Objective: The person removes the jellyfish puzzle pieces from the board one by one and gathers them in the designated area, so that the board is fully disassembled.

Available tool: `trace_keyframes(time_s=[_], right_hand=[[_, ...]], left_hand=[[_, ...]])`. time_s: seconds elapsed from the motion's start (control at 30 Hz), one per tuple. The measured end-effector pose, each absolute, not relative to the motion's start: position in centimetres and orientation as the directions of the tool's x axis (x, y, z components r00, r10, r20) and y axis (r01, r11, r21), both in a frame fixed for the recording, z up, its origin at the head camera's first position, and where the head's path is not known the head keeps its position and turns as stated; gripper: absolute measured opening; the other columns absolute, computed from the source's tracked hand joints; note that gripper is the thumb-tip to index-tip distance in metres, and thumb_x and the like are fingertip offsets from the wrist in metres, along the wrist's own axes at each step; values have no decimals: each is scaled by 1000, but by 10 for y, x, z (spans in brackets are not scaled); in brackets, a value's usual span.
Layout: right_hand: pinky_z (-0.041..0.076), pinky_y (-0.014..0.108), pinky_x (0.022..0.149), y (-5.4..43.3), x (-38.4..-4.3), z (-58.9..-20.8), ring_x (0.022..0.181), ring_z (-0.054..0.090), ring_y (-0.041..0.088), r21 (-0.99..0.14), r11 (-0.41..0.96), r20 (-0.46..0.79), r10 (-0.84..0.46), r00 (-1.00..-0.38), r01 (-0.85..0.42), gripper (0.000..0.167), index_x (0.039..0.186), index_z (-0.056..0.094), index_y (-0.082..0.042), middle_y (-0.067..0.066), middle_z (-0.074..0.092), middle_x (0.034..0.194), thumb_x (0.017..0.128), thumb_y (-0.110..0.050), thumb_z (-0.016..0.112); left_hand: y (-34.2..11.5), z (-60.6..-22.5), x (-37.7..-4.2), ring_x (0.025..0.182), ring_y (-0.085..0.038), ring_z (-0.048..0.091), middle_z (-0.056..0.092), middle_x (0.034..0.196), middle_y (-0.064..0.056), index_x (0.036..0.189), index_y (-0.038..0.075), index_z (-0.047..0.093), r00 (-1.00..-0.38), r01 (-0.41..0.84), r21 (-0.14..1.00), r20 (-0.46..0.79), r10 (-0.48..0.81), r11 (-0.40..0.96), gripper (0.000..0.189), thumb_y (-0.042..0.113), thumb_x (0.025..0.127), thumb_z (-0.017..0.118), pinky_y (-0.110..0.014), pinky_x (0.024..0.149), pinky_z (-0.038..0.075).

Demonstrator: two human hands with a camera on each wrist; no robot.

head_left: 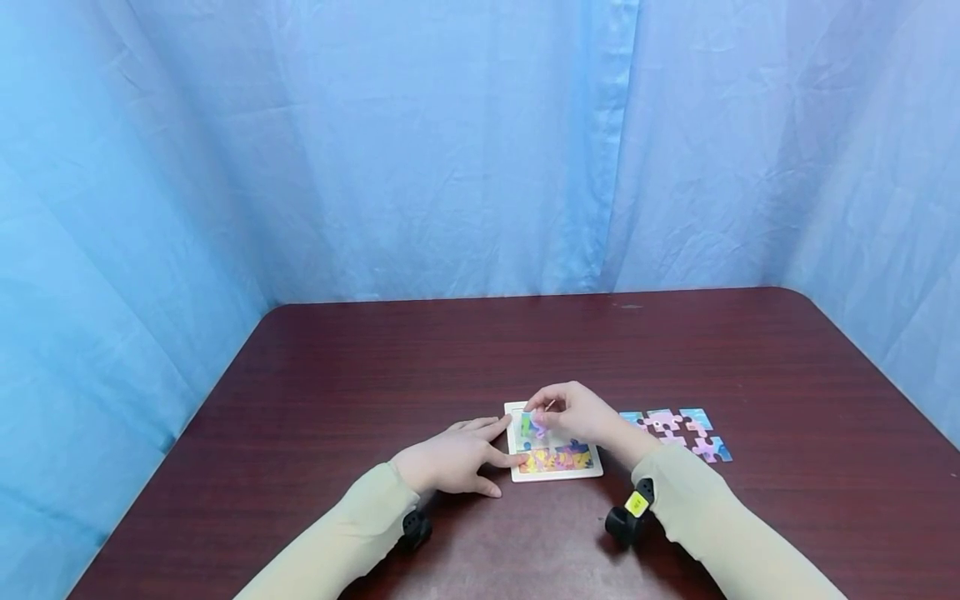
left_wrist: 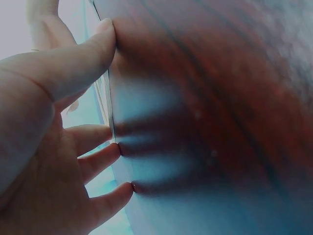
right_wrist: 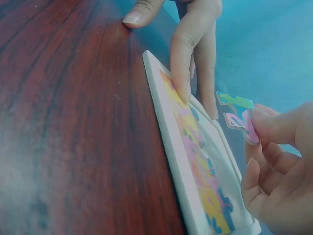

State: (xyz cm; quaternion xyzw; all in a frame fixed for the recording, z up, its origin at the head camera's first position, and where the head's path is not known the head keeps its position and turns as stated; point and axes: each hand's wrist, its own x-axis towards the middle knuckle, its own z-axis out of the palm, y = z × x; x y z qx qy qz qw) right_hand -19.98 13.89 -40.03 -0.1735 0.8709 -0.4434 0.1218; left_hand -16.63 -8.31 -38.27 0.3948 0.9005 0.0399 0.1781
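Note:
A white puzzle frame (head_left: 557, 477) lies on the table, its near part filled with joined yellow and pink pieces (right_wrist: 195, 156). Between thumb and fingers my right hand (head_left: 576, 412) pinches a green, blue and pink puzzle piece (right_wrist: 240, 115), held above the bare part of the frame. My left hand (head_left: 457, 458) rests at the frame's left side with its fingers spread. Its index fingertip touches the filled pieces near the left rim, while the thumb (right_wrist: 139, 13) lies on the table beside the frame.
Several loose pink and blue puzzle pieces (head_left: 671, 425) lie on the dark wooden table (head_left: 390, 358), to the right of the frame beyond my right forearm. Light blue curtains (head_left: 450, 150) hang behind the table and at both sides.

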Motion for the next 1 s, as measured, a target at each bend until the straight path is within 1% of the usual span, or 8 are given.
trace_keyframes(time_s=[0.13, 0.33, 0.57, 0.73, 0.77, 0.9, 0.97, 1.0], right_hand=[[41, 25, 60, 143, -198, -395, 70, 50, 15, -821, 530, -38, -425, -904, -214, 12, 98, 71, -5, 3, 61, 82, 87, -8, 66], [43, 24, 62, 155, -194, -385, 73, 51, 15, -808, 532, -12, -445, -895, -254, 13, 98, 71, -3, 4, 62, 83, 86, -7, 67], [45, 24, 62, 175, -191, -381, 76, 52, 16, -791, 568, -38, -418, -908, -228, 16, 99, 71, -6, 2, 61, 82, 84, -11, 70], [46, 23, 64, 190, -187, -379, 76, 54, 15, -800, 566, -58, -401, -914, -197, 18, 100, 70, -6, 2, 60, 81, 83, -14, 72], [46, 23, 60, 193, -187, -378, 73, 54, 14, -804, 564, -64, -397, -915, -189, 19, 100, 70, -6, 2, 60, 80, 83, -14, 72], [43, 22, 55, 205, -185, -378, 67, 54, 11, -806, 564, -68, -390, -918, -180, 21, 100, 69, -4, 2, 60, 78, 82, -14, 73], [42, 24, 52, 211, -184, -377, 63, 53, 13, -799, 575, -77, -385, -920, -173, 22, 101, 69, -4, 2, 60, 77, 82, -14, 74], [44, 25, 53, 213, -184, -377, 64, 54, 15, -797, 579, -80, -384, -920, -173, 23, 102, 69, -4, 2, 60, 76, 81, -14, 74]], left_hand=[[-83, -382, -166, 142, -27, 28, 25, 156, -10, 136, 39, 50, -625, 694, 216, -291, 724, 687, 54, 38, 85, 68, -46, 111, 28], [-82, -381, -166, 142, -26, 26, 25, 156, -10, 136, 39, 50, -630, 686, 215, -300, 716, 695, 53, 39, 85, 67, -45, 112, 27], [-82, -381, -165, 142, -25, 27, 24, 156, -9, 136, 39, 50, -633, 683, 214, -304, 712, 699, 53, 39, 85, 68, -45, 111, 28], [-81, -383, -166, 142, -25, 26, 24, 156, -9, 136, 39, 49, -630, 686, 215, -303, 715, 695, 54, 39, 86, 67, -45, 111, 28], [-81, -383, -166, 142, -25, 26, 23, 157, -9, 136, 39, 49, -629, 687, 215, -302, 716, 694, 54, 39, 86, 67, -46, 111, 28], [-81, -384, -166, 143, -25, 25, 23, 157, -8, 136, 39, 49, -632, 684, 215, -303, 713, 697, 54, 38, 86, 67, -46, 112, 28], [-81, -384, -165, 143, -25, 25, 23, 157, -8, 136, 40, 49, -634, 683, 213, -303, 712, 699, 54, 38, 86, 67, -46, 112, 28], [-82, -384, -165, 143, -25, 25, 23, 157, -8, 136, 40, 49, -634, 682, 212, -304, 711, 700, 54, 38, 86, 67, -46, 111, 28]])
